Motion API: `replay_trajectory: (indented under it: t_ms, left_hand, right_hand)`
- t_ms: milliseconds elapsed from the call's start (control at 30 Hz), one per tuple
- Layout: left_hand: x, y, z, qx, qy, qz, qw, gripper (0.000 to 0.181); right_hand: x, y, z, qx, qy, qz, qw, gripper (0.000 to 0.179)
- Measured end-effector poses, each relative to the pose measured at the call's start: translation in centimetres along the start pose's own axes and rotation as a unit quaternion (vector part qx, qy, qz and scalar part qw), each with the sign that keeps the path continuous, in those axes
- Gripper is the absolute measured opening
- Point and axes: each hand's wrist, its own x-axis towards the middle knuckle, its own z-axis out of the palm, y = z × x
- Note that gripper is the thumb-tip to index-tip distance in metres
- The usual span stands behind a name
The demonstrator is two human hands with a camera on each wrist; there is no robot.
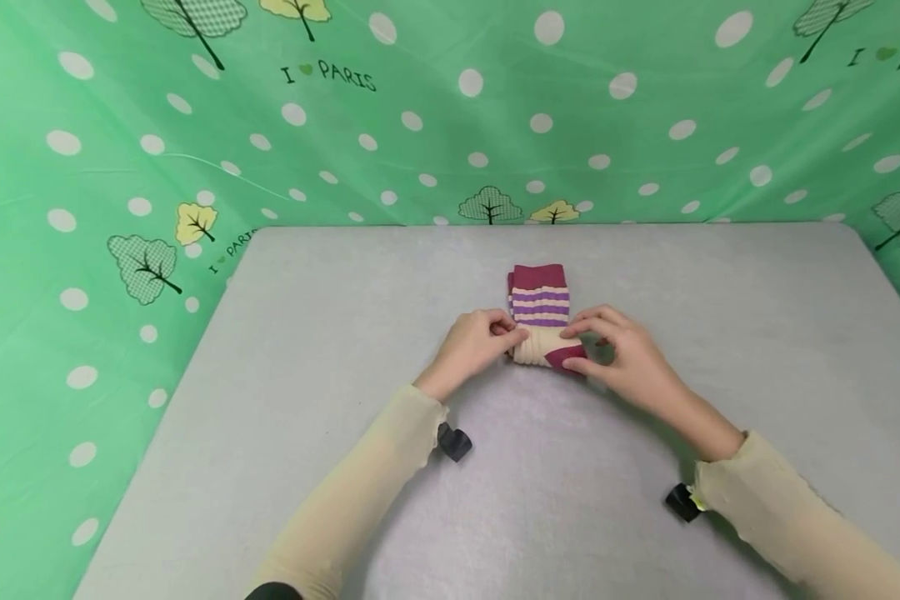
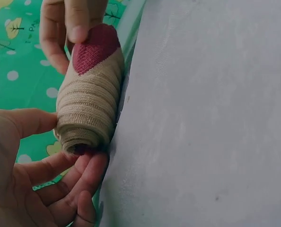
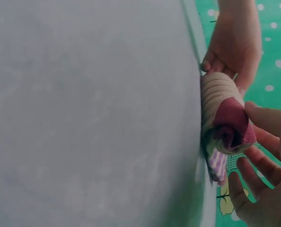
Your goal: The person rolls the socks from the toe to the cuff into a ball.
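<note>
A pair of cream socks lies on the table, its lower part wound into a thick roll with a maroon heel patch. Beyond the roll, the flat leg part shows purple stripes and a maroon cuff. My left hand pinches the roll's left end, thumb on one side and fingers at the coiled end. At the opposite end my right hand grips the maroon part between thumb and fingers. In the right wrist view the spiral end of the roll faces the right palm, other fingers spread loosely.
The grey tabletop stretches around the socks on all sides. A green cloth with white dots and printed trees hangs behind and at the left. Black wrist devices sit at both sleeve cuffs.
</note>
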Motion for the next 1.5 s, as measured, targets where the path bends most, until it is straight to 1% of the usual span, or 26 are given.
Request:
replay_trajectory:
  t_ms: [67, 133, 200, 267, 333, 367, 433, 500, 567, 633, 767, 833, 867, 967, 1067, 1133, 1233, 1400, 1500]
  left_hand:
    - [0.0, 0.0, -0.1, 0.007, 0.003, 0.008, 0.9999, 0.030]
    - [0.0, 0.0, -0.1, 0.007, 0.009, 0.028, 0.9995, 0.032]
    - [-0.1, -0.1, 0.0, -0.001, 0.017, 0.060, 0.9980, 0.031]
    - [-0.3, -0.3, 0.0, -0.018, 0.023, 0.097, 0.9949, 0.028]
    - [-0.5, -0.4, -0.1, -0.035, 0.023, 0.129, 0.9907, 0.026]
    - [-0.6, -0.4, -0.1, -0.041, 0.021, 0.140, 0.9890, 0.025]
    - [-0.9, -0.5, -0.2, -0.048, 0.014, 0.155, 0.9867, 0.026]
    - [-1.0, -0.5, -0.3, -0.048, 0.008, 0.162, 0.9856, 0.027]
    - [-1.0, -0.6, -0.2, -0.045, 0.003, 0.165, 0.9852, 0.030]
    - [-0.9, -0.7, -0.2, -0.046, 0.000, 0.165, 0.9853, 0.031]
    - [-0.6, -0.8, 0.0, -0.051, 0.002, 0.148, 0.9876, 0.033]
    - [-0.3, -0.8, 0.1, -0.051, 0.008, 0.138, 0.9891, 0.033]
    - [-0.3, -0.8, 0.1, -0.052, 0.010, 0.133, 0.9896, 0.033]
    - [0.0, -0.8, 0.2, -0.052, 0.011, 0.129, 0.9903, 0.034]
    - [-0.1, -0.9, 0.2, -0.055, -0.002, 0.127, 0.9903, 0.039]
    - [-0.2, -1.0, 0.2, -0.052, -0.013, 0.128, 0.9903, 0.043]
    - [-0.5, -1.3, 0.1, -0.050, -0.024, 0.132, 0.9897, 0.047]
    - [-1.0, -1.9, -0.1, -0.054, -0.017, 0.136, 0.9890, 0.044]
    - [-1.3, -2.1, -0.4, -0.058, -0.013, 0.131, 0.9897, 0.042]
  right_hand:
    - [0.0, 0.0, 0.1, -0.013, -0.006, -0.005, 0.9999, 0.031]
    - [0.0, 0.1, 0.1, -0.019, -0.010, -0.003, 0.9998, 0.031]
    - [0.0, 0.2, 0.1, -0.023, -0.011, 0.000, 0.9997, 0.031]
    - [0.1, 0.3, 0.1, -0.021, -0.012, 0.002, 0.9997, 0.030]
    - [0.1, 0.5, 0.1, -0.017, -0.012, 0.003, 0.9998, 0.030]
    - [0.2, 0.6, 0.1, -0.014, -0.012, 0.004, 0.9998, 0.030]
    - [0.2, 0.8, 0.1, -0.006, -0.010, 0.004, 0.9999, 0.029]
    - [0.2, 1.1, 0.0, 0.001, -0.009, 0.002, 1.0000, 0.029]
    - [0.3, 1.4, -0.1, 0.005, -0.011, -0.004, 0.9999, 0.031]
    - [0.2, 1.6, -0.2, -0.005, -0.020, -0.015, 0.9997, 0.036]
    - [0.2, 1.6, -0.5, -0.045, -0.056, -0.038, 0.9967, 0.053]
    - [0.3, 1.6, -0.5, -0.065, -0.069, -0.041, 0.9946, 0.057]
    - [0.4, 1.5, -0.4, -0.070, -0.071, -0.038, 0.9942, 0.056]
    - [0.7, 1.5, -0.2, -0.069, -0.063, -0.024, 0.9954, 0.047]
    - [1.0, 1.5, 0.0, -0.050, -0.051, -0.007, 0.9974, 0.040]
    - [1.1, 1.5, 0.1, -0.033, -0.047, 0.005, 0.9983, 0.038]
    - [1.1, 1.5, 0.2, -0.007, -0.054, 0.025, 0.9982, 0.036]
    - [1.2, 1.0, 0.1, 0.036, -0.080, 0.069, 0.9937, 0.033]
    - [1.4, 0.7, 0.1, 0.045, -0.091, 0.092, 0.9905, 0.033]
